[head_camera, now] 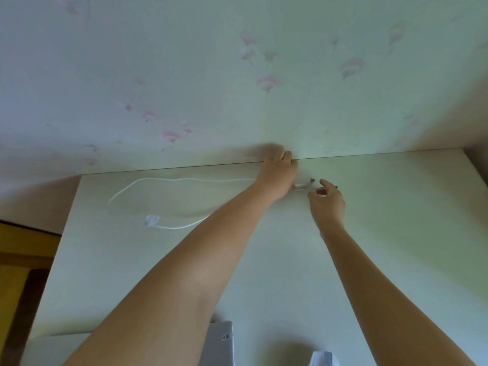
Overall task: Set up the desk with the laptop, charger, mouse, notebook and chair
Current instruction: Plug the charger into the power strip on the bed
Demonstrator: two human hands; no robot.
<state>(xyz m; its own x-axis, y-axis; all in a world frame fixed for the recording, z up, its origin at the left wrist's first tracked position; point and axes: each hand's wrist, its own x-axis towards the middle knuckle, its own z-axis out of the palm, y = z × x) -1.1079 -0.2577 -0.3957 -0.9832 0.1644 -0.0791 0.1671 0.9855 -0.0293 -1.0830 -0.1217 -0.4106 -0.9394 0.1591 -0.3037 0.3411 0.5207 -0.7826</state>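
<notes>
Laptop [220, 342] corner at 6 o'clock on the desk [383, 233]; a white cable [158, 225] loops at 9 o'clock. Farther back, the right hand [327, 202] pinches a small dark-tipped item. At the wall [237, 88] edge, the left hand [277, 173] grips the white charger [302, 184].

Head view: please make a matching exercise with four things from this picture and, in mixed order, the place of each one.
Things:
1. left hand
2. right hand
3. cable
4. laptop

Places:
A. looped on the left part of the desk
B. at the bottom edge, near the person
C. at the back edge of the desk, by the wall
D. just right of the charger

Pairs: 1-C, 2-D, 3-A, 4-B
</notes>
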